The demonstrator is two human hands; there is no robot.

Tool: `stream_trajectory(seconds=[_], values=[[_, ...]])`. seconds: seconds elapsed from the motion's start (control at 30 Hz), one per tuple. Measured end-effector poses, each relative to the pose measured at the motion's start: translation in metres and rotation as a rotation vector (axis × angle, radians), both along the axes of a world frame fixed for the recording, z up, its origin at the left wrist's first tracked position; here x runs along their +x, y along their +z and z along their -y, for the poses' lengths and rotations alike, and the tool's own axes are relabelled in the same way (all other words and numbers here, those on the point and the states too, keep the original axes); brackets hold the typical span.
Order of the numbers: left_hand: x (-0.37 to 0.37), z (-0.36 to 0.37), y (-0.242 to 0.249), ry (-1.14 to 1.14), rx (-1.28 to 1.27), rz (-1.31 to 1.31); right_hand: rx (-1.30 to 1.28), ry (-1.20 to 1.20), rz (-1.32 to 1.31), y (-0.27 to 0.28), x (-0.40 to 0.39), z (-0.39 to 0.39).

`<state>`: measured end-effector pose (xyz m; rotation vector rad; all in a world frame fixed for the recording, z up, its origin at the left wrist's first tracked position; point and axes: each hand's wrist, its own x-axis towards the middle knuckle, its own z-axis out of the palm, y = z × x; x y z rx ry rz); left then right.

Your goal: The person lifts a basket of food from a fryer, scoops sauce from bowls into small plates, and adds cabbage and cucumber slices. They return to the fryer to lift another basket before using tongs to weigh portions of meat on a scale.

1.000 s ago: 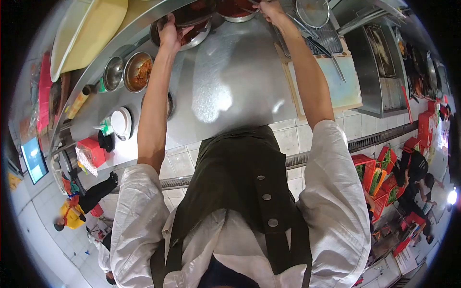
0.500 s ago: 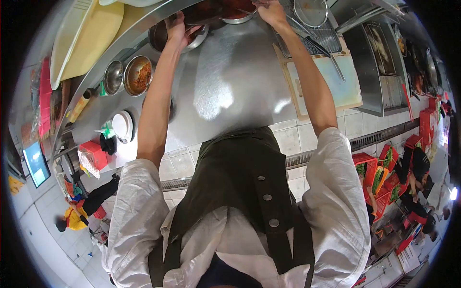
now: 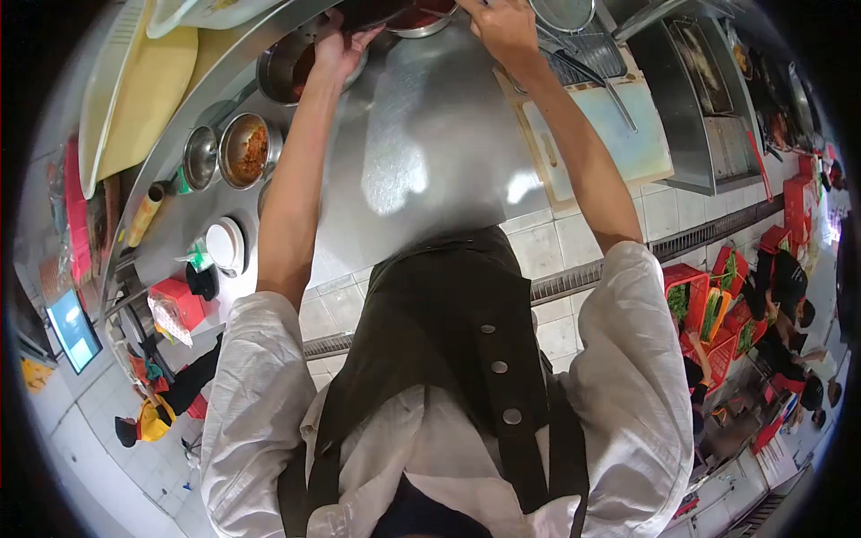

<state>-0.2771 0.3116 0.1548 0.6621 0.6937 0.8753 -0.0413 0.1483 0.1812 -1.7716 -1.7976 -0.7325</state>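
Note:
At the top of the view, my left hand (image 3: 341, 45) is beside a dark vessel at the far side of the steel counter (image 3: 404, 152); its fingers are spread, and a steel pot (image 3: 273, 70) stands just left of it. My right hand (image 3: 504, 31) is bent near the rim of a bowl with red contents (image 3: 420, 21). Its fingertips are at the image edge, and what they hold is too small to make out. Farther left stand a bowl of orange-red food (image 3: 249, 154) and a smaller steel bowl (image 3: 200, 157).
On the right lie a cutting board (image 3: 619, 134), tongs (image 3: 619, 100), a wire rack (image 3: 587, 56) and a strainer (image 3: 565, 11). White lids (image 3: 224, 244) and a red box (image 3: 179, 300) are at the left. Other people (image 3: 148, 420) work at both sides, near red crates (image 3: 686, 291).
The view has shifted slightly. My right hand has moved a little left and shows more of its back. My left hand stays by the dark vessel, its fingers still apart.

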Motion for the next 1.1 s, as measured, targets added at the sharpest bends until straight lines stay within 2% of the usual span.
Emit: stream_trajectory(seconds=[0.1,0.2,0.3,0.33,0.37,0.47,0.57,0.67,0.7,0.77,0.87,0.93,1.0,1.07,1.1], values=[[0.000,0.007,0.006,0.034,-0.055,0.055,0.085,0.038,-0.075,0.002,0.004,-0.005],[-0.004,0.025,0.022,0.085,0.018,0.076,-0.061,0.000,-0.573,0.010,0.000,-0.026],[-0.026,0.074,0.055,0.171,0.066,-0.038,-0.270,-0.176,-0.523,0.008,0.004,-0.046],[-0.035,0.088,0.061,0.187,0.088,-0.060,-0.388,-0.298,-0.396,-0.025,0.017,-0.073],[-0.046,0.104,0.068,0.206,0.109,-0.082,-0.405,-0.291,-0.382,-0.034,0.020,-0.080],[-0.082,0.161,0.100,0.068,0.192,-0.244,-0.463,-0.228,-0.299,-0.036,0.021,-0.095],[-0.114,0.215,0.103,0.106,0.099,-0.439,-0.498,-0.076,-0.121,-0.093,0.059,-0.136],[-0.140,0.260,0.078,0.140,-0.097,-0.409,-0.114,-0.436,0.255,-0.051,0.014,-0.109],[-0.150,0.272,0.058,0.160,-0.174,-0.444,-0.191,-0.374,0.213,-0.046,0.004,-0.102],[-0.161,0.295,0.028,0.189,-0.192,-0.354,-0.352,-0.247,0.134,-0.046,-0.015,-0.093],[-0.176,0.323,-0.028,0.332,-0.205,-0.395,-0.376,-0.158,-0.069,-0.077,-0.014,-0.091],[-0.180,0.332,-0.061,0.432,-0.158,-0.457,-0.307,-0.178,0.009,-0.074,-0.020,-0.086],[-0.183,0.334,-0.067,0.467,-0.162,-0.530,-0.503,-0.224,0.106,-0.061,-0.025,-0.082],[-0.185,0.334,-0.076,0.510,-0.168,-0.507,-0.737,-0.287,0.093,-0.048,-0.036,-0.082],[-0.186,0.334,-0.086,0.532,-0.166,-0.494,-0.632,-0.253,0.141,-0.052,-0.037,-0.077]])
